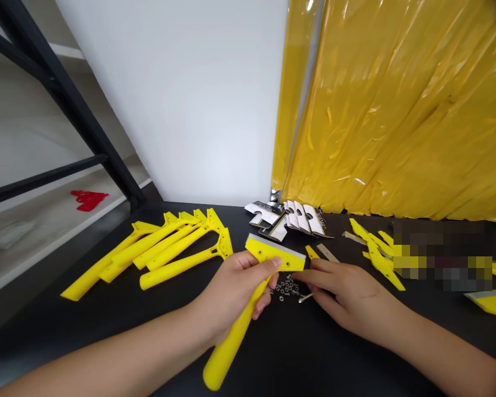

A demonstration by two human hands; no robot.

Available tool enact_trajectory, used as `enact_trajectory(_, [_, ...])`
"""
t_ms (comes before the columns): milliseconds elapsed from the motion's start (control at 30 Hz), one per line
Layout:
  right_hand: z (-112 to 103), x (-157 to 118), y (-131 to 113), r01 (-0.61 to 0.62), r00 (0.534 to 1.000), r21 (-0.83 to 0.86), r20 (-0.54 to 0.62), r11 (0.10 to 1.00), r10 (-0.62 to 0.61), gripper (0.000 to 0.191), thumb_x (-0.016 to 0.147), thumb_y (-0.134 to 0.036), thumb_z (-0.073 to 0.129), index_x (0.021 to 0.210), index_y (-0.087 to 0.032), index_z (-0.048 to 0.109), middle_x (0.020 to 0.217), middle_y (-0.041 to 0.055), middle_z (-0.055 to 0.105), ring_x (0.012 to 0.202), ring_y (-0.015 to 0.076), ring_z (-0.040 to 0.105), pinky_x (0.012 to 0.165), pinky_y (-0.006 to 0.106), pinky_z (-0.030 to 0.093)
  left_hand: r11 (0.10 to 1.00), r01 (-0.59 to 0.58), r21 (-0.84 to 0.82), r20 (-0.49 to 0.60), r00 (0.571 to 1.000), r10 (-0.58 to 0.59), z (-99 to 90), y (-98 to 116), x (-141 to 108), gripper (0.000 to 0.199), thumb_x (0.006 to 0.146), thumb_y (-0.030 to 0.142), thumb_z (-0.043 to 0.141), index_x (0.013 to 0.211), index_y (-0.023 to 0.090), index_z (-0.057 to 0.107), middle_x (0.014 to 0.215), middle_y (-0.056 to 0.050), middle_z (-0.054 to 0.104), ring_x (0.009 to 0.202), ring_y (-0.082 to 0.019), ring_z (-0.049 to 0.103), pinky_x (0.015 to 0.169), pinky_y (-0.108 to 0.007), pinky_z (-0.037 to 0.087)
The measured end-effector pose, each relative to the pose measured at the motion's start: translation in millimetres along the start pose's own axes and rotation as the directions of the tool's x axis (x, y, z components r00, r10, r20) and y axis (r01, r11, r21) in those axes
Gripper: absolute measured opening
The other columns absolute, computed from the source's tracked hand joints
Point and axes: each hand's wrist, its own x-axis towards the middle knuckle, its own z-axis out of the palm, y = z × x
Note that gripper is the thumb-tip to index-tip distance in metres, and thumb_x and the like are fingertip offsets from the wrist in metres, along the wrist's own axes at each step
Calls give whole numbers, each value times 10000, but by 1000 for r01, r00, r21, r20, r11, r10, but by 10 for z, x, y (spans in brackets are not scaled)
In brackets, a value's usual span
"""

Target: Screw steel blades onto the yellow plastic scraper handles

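My left hand (235,289) grips a yellow plastic scraper (231,347) with a metal blade (275,241) along its wide head. The head is held up over the table. My right hand (347,292) sits just right of the head, its fingertips pinching a small metal screw (305,298). Below both hands lies a scatter of small metal nuts and screws (283,292). Several yellow scraper handles (165,253) lie to the left, and several yellow pieces (376,253) lie to the right.
The black table (314,353) also bears white-and-black card packaging (287,220), loose metal blades (326,252), and a blurred patch (442,255). A yellow plastic curtain (397,99) and white wall (190,99) stand behind. A black shelf frame (66,99) rises at left.
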Motion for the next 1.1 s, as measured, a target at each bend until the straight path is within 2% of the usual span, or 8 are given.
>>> enact_trajectory(133, [17,21,-2,-27,1000,-5,-7,1000,27,294,1005,-210,510,1215,-280,702,1013,60,695,854,231,677,742,362,502,1000,-1,12,10,1000,0,-5,18,-15,389,965,449,644,687,185,580,456,55,472,369,-71,405,404,-182,331])
enact_trajectory(333, [44,28,59,-183,971,272,-102,945,217,69,918,-256,644,946,-254,707,896,48,685,789,223,609,719,354,467,1000,21,19,29,999,-21,2,28,-28,404,970,448,631,673,176,595,452,48,467,373,-73,415,404,-180,325])
enact_trajectory(467, [23,65,-31,-260,946,440,-65,860,319,169,992,-344,570,907,-233,665,750,9,615,651,163,534,592,287,423,1000,11,0,51,999,-11,29,6,-50,405,974,438,635,671,174,593,452,53,461,361,-66,407,399,-175,320])
enact_trajectory(533, [-1,80,-124,-301,921,657,13,692,389,234,1018,-410,544,909,-224,636,655,-37,503,547,119,403,506,246,335,1000,5,-21,82,997,-3,47,-12,-71,404,979,435,635,675,173,591,457,54,465,357,-63,406,393,-171,315])
enact_trajectory(600, [-25,78,-217,-306,892,892,147,332,427,224,983,-433,629,920,-219,618,608,-80,381,517,91,259,481,229,232,999,-2,-50,114,993,7,62,-29,-91,392,981,428,641,686,175,592,462,56,469,357,-63,410,387,-168,316])
enact_trajectory(667, [-44,62,-284,-269,877,962,264,-45,401,213,931,-398,729,927,-214,621,606,-95,329,528,80,194,492,234,168,996,-9,-83,124,992,19,70,-40,-99,376,980,427,649,704,176,597,468,59,473,359,-64,407,383,-168,320])
enact_trajectory(733, [-58,41,-315,-233,883,950,296,-209,363,201,921,-359,760,915,-205,630,625,-85,363,532,72,199,499,240,152,994,-17,-105,113,993,29,70,-43,-92,374,973,434,662,711,174,601,478,59,479,361,-60,396,381,-167,321])
enact_trajectory(1100, [-85,-14,-350,-206,911,944,281,-259,301,156,972,-351,678,927,-207,638,755,-25,486,560,84,302,530,271,179,999,-33,-32,87,996,36,44,-62,-41,401,953,519,663,744,182,606,447,54,479,368,-74,408,402,-179,319])
